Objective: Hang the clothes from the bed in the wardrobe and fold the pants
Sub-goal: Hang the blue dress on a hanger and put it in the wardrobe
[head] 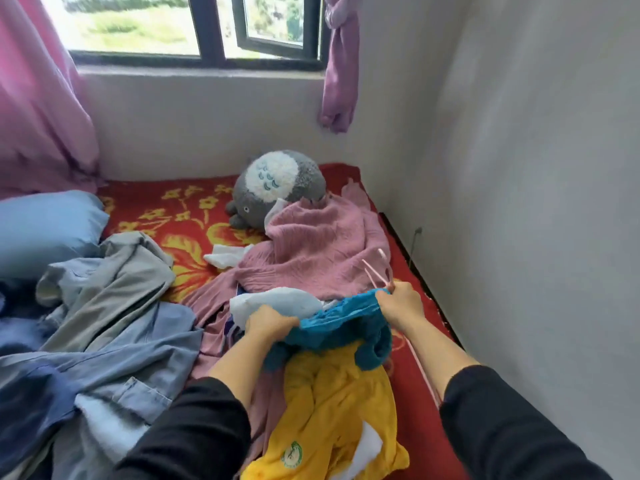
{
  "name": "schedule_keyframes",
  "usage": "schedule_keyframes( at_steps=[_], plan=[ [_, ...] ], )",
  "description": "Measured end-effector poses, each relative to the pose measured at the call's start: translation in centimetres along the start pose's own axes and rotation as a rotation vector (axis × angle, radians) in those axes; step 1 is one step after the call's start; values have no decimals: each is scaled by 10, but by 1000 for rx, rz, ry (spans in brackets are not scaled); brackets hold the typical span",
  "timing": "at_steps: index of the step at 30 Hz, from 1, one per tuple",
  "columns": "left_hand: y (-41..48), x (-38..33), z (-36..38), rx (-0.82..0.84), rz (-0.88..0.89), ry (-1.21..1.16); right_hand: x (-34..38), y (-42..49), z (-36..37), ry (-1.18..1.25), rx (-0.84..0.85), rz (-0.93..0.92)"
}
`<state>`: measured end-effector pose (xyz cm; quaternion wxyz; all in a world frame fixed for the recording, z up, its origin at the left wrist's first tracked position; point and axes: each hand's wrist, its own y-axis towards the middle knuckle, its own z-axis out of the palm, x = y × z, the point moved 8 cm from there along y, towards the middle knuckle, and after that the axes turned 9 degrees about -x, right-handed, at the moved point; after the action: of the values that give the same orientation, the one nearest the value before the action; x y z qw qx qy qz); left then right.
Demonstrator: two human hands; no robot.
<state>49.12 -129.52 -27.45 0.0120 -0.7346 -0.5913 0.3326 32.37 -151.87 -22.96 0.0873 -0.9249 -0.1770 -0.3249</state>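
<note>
**A:** What lies around on the bed (pixel 180 216)?

**B:** It has a red sheet with yellow flowers. A grey plush toy (pixel 280 188) sits by the far wall under the window (pixel 194 26). A pink knitted sweater (pixel 318 251) is spread in front of the toy, with its top edge touching it. To the left are a blue pillow (pixel 41 226) and a rumpled pile of denim and grey clothes (pixel 114 323). A pink curtain (pixel 38 109) hangs at the far left.

**A:** Is anything in the way of the hands?

**B:** A light blue cloth (pixel 277 303) lies just beyond the left hand (pixel 268 323), on the near edge of the pink sweater. A yellow garment (pixel 332 403) lies between the forearms, under the piece being held. The white wall (pixel 536 168) runs close along the right side of the bed.

**A:** And the piece being held?

**B:** It is a teal knitted garment (pixel 341 327), stretched between the two hands above the yellow one. Its lower part sags down onto the yellow garment.

**A:** How is each grip?

**B:** The left hand's grip is curled round the teal garment's left edge, knuckles up. The right hand (pixel 401 303) pinches the right edge with its fingers closed. A thin pink hanger (pixel 379 271) sticks up out of that same grip, and one of its rods runs back beneath the right forearm.
</note>
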Motion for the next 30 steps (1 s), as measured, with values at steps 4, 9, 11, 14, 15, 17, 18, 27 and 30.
schedule_keyframes(
  at_steps=[4,9,11,14,15,17,18,27,30],
  plan=[
    [-7,-26,-41,115,28,-10,52,14,-43,16,-79,-106],
    [-7,-75,-119,-124,136,-90,113,28,-93,86,-209,-223],
    [-8,-98,-152,-185,204,-215,131,37,-119,180,-289,-229],
    [-21,-135,-212,-303,301,-457,163,47,-160,280,-396,-259],
    [-30,-151,-236,-340,354,-550,175,48,-175,309,-432,-282],
    [-49,-181,-282,-390,455,-742,199,46,-202,393,-509,-333],
    [-59,-191,-304,-414,493,-806,210,45,-215,444,-549,-359],
    [-19,-127,-312,-417,251,-541,203,49,-188,292,-444,-387],
    [-1,-110,-288,-344,160,-745,189,55,-156,326,-326,-335]
  ],
)
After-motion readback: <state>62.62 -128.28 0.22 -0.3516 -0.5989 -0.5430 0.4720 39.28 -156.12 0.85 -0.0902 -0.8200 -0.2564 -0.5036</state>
